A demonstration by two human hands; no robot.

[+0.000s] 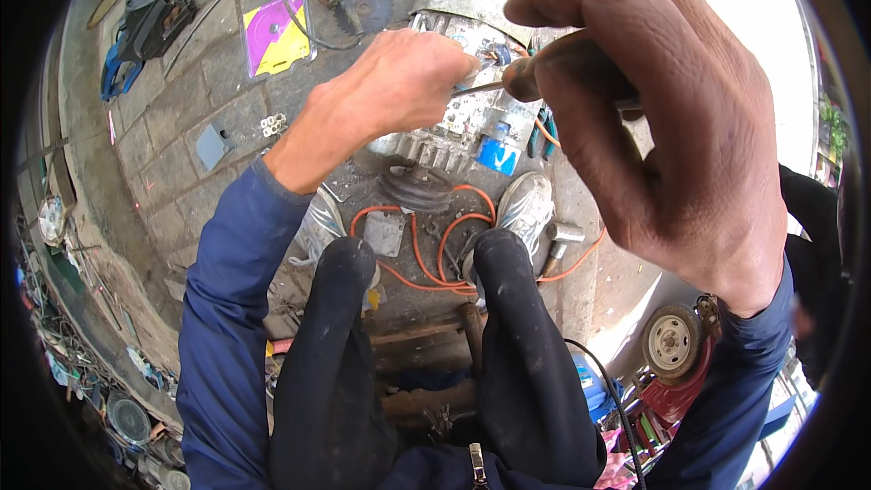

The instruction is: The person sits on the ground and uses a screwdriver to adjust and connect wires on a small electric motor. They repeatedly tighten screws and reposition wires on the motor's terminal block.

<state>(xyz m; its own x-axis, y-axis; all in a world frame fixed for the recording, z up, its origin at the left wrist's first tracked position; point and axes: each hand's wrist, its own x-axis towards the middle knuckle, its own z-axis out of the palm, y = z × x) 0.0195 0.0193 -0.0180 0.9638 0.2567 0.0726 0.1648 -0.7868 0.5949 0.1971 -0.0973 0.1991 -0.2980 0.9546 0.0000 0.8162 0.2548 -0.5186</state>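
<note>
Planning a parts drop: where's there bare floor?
Most room: paving left of the grey plate, below the blue-handled black tool. Smaller: ground between orange cord and wheel. Crowded: between the shoes, with cord loops, and around the metal housing, where the left hand and screwdriver are.

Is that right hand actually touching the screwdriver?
Touching: the head view shows the screwdriver with its handle running into the right hand's grip, between thumb and fingers.
</note>
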